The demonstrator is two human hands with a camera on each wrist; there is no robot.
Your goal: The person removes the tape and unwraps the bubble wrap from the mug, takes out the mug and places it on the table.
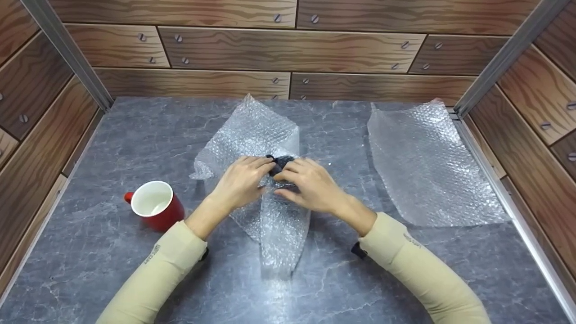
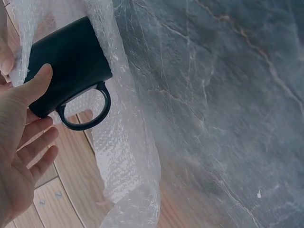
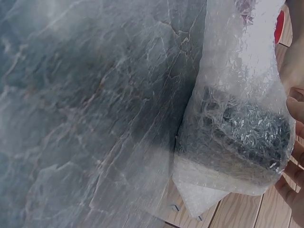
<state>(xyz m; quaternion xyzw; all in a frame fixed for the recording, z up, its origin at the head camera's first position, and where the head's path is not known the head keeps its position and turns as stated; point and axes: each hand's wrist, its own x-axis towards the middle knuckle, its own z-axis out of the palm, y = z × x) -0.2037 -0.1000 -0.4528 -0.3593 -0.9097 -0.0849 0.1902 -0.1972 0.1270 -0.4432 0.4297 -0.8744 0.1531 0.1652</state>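
A black mug [image 2: 71, 61] lies on its side in a sheet of bubble wrap [image 1: 254, 126] at the middle of the table. Its handle [image 2: 84, 127] sticks out uncovered in the left wrist view. My left hand [image 1: 240, 182] holds the mug by its bare end, thumb along the side and fingers spread beyond the rim. In the right wrist view, a layer of wrap [image 3: 232, 128] covers the mug's other side. My right hand [image 1: 310, 184] grips the wrapped side, fingers bent over it; the mug is partly hidden between both hands in the head view.
A red mug [image 1: 164, 216], white inside, stands upright left of my left wrist, its handle pointing left. A second bubble wrap sheet [image 1: 432, 166] lies flat at the right, against the metal rail [image 1: 517, 225]. Wood-patterned walls [image 1: 288, 49] enclose the table's back and sides.
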